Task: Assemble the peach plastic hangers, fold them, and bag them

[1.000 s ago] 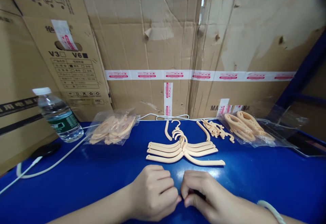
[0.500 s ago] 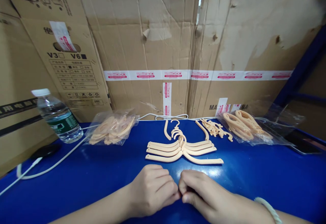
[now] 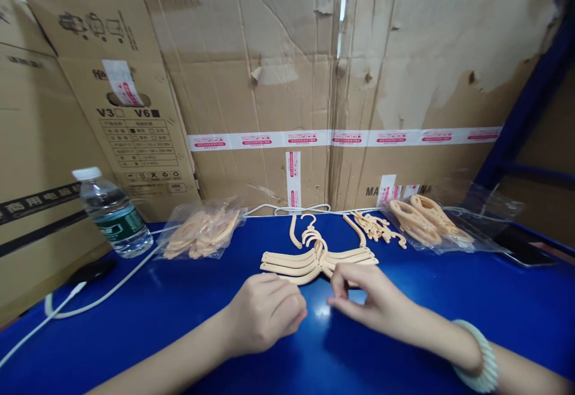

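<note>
Several cream-coloured folding clothes hangers [image 3: 290, 264] lie spread and overlapping in the middle of the blue table, hooks toward the back. My left hand [image 3: 272, 311] is closed in a fist just in front of their left arms, with nothing showing in it. Over the right arm of the nearest hanger is my right hand [image 3: 371, 296], fingers loosely curled and thumb apart from them. It holds nothing I can see, and hides part of that hanger. Behind the row lie a loose hanger arm [image 3: 294, 232], another loose arm [image 3: 354, 230] and a pile of small hooks [image 3: 375, 227].
Clear bags of hanger parts lie at left [image 3: 202, 233] and right [image 3: 431, 221]. A water bottle [image 3: 114, 215] stands at far left near a black device [image 3: 92, 270] with a white cable [image 3: 103, 299]. A phone [image 3: 525, 251] lies far right. Cardboard [image 3: 269, 96] walls the back.
My hands, touching before, have moved apart. The right hand has gone forward and right over the nearest hanger, its thumb loosening. The left fist has shifted slightly forward. The view has tilted up.
</note>
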Demonstrator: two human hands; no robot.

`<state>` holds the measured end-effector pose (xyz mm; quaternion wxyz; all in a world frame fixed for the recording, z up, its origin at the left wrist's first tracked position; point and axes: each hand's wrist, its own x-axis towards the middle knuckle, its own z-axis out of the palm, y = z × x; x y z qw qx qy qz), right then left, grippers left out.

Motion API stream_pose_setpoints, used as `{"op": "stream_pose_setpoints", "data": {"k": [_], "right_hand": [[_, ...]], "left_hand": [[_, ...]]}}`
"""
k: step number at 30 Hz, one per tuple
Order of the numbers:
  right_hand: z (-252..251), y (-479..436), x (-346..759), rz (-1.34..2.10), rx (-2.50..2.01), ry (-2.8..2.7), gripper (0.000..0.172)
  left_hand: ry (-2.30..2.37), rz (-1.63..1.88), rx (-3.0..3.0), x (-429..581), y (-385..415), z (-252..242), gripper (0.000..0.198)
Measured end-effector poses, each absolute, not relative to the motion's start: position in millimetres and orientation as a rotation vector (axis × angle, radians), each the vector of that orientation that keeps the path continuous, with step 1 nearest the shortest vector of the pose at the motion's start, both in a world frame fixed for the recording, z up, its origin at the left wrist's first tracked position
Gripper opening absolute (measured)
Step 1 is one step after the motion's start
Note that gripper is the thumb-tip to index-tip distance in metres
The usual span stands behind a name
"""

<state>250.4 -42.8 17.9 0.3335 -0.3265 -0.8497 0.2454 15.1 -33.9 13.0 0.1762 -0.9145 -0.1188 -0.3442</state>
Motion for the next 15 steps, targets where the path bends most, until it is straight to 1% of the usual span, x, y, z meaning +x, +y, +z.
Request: {"op": "stream_pose_setpoints", "data": {"k": [3,5,7,9,10,12,13,15], "right_hand": [[30.2,-21.0,259.7,0.486,-0.897,-2.135,0.029],[37.7,-3.1,262.6,0.4,-0.919,-2.121,0.027],[43.5,17.3,261.7,0.308,-0.97,-2.158,0.019],[46.7,40.2,258.0,0.279,-1.006,-2.197,0.011],[47.3,52.3,255.5,0.27,-1.018,-2.218,0.012],[46.4,76.6,250.3,0.247,-1.043,-2.277,0.023],[45.1,88.2,247.8,0.242,-1.051,-2.318,0.025],[41.1,108.6,243.6,0.244,-1.052,-2.408,0.018]], "left_hand": [[-0.335,-0.948,-2.468,10.4,-26.5,20.4,0.026],[-0.351,-0.935,-2.414,7.6,-18.5,25.0,0.031],[-0.46,-0.88,-2.453,6.0,-7.0,29.9,0.032],[-0.689,-0.746,-2.588,5.6,8.1,35.3,0.029],[-0.757,-0.711,-2.619,5.7,16.8,37.9,0.024],[-0.835,-0.677,-2.656,6.2,35.8,41.7,0.014],[-0.87,-0.656,-2.686,6.3,45.5,42.4,0.011],[-0.914,-0.606,-2.761,5.9,63.5,40.7,0.011]]}}
